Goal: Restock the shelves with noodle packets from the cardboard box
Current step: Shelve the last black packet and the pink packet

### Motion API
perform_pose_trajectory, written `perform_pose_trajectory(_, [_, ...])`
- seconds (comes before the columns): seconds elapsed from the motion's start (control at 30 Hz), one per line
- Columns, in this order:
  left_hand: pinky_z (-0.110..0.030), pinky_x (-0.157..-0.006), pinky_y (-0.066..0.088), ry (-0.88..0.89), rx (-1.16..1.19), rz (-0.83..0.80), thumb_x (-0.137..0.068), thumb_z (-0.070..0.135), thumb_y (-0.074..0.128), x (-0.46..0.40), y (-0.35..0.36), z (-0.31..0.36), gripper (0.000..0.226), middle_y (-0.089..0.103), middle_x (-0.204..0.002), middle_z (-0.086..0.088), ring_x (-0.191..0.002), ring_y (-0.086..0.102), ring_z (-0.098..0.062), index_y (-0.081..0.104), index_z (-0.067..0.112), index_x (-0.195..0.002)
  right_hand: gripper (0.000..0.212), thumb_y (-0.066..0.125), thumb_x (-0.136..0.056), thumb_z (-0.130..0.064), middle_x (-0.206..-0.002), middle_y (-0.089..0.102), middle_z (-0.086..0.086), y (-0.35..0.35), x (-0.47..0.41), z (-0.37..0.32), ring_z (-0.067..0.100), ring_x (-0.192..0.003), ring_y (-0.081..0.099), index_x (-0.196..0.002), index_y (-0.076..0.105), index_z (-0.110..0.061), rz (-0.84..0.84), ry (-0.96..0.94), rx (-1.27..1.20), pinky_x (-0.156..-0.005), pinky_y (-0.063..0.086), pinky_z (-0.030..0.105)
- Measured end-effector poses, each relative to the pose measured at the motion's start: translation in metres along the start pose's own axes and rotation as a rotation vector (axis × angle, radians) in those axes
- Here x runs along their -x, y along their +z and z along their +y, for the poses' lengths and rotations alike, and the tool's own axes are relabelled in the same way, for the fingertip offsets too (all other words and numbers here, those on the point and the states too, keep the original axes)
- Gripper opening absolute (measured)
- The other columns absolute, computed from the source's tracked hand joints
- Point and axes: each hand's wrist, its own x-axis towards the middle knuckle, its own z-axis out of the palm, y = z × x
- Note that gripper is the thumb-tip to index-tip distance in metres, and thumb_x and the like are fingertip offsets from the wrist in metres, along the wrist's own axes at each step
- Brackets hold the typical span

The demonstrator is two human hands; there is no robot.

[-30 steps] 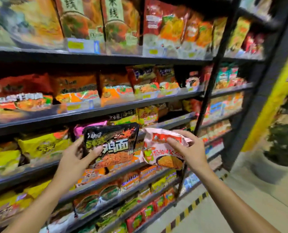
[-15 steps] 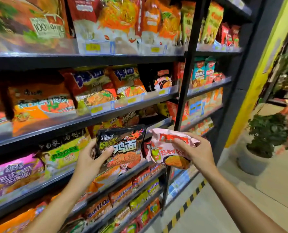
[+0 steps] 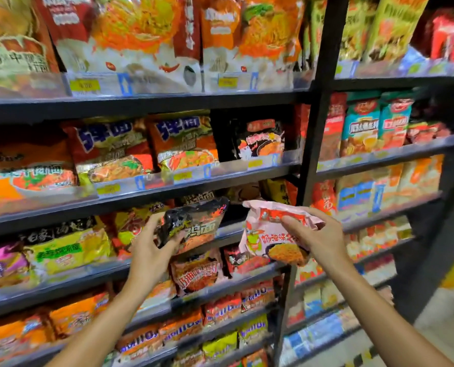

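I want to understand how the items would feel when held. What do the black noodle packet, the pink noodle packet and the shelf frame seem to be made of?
Black noodle packet: thin glossy plastic film, judging by its crumples and sheen. Pink noodle packet: similar film, probably more matte; it folds under the right hand. Shelf upright: likely dark painted metal, straight and rigid.

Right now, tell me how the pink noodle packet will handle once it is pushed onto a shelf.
The pink noodle packet looks soft-skinned: its top crumples under the right hand. It is probably light, since that hand alone holds it up. The glossy film may be slippery.
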Motion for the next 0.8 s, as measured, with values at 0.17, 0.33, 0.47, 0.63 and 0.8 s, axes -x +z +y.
perform_pose_trajectory(0.17, [-0.025,-0.091,0.048,0.023,-0.138,0.055,-0.084,0.008,0.076,-0.014,0.029,-0.015,0.041,0.064,-0.114,0.007,-0.107,0.058,-0.007,0.059,0.024,-0.118,0.027,0.088,-0.073,-0.034,-0.091,0.077,-0.005,0.018,-0.032,0.033,0.013,-0.088,0.072,-0.096,0.076,-0.025,0.018,0.014,-0.078,-0.074,0.057,0.031])
perform_pose_trajectory(0.33, [-0.031,-0.102,0.043,-0.028,-0.106,0.088,-0.086,0.004,0.072,-0.041,0.050,-0.038,0.046,0.058,-0.126,0.011,-0.118,0.052,-0.005,0.056,0.029,-0.121,0.028,0.087,-0.076,-0.029,-0.094,0.077,-0.002,0.035,-0.059,0.052,0.017,-0.091,0.074,-0.101,0.074,-0.023,0.018,0.060,-0.115,-0.077,0.060,0.037])
perform_pose_trajectory(0.47, [-0.018,-0.098,0.044,0.040,-0.098,0.091,-0.083,-0.002,0.074,-0.057,0.065,-0.056,0.050,0.060,-0.119,0.009,-0.116,0.054,-0.001,0.061,0.029,-0.119,0.027,0.086,-0.077,-0.026,-0.096,0.076,-0.003,0.047,-0.076,0.062,0.015,-0.094,0.072,-0.101,0.074,-0.023,0.073,0.021,-0.131,-0.079,0.058,0.031])
perform_pose_trajectory(0.63, [-0.008,-0.082,0.039,0.004,-0.141,0.109,-0.084,0.015,0.078,-0.068,0.090,-0.064,0.037,0.061,-0.104,0.008,-0.097,0.052,0.000,0.061,0.032,-0.112,0.027,0.083,-0.081,-0.021,-0.101,0.075,-0.003,0.058,-0.080,0.071,0.007,-0.095,0.070,-0.106,0.073,-0.019,0.097,-0.024,-0.167,-0.078,0.055,0.019])
perform_pose_trajectory(0.8, [-0.026,-0.066,0.042,-0.179,-0.221,0.132,-0.086,0.023,0.076,-0.086,0.105,-0.076,0.018,0.059,-0.082,0.001,-0.079,0.054,-0.016,0.059,0.019,-0.089,0.028,0.082,-0.081,-0.012,-0.101,0.073,-0.010,0.053,-0.093,0.076,-0.005,-0.093,0.065,-0.108,0.071,-0.012,0.073,-0.117,-0.133,-0.078,0.046,0.008])
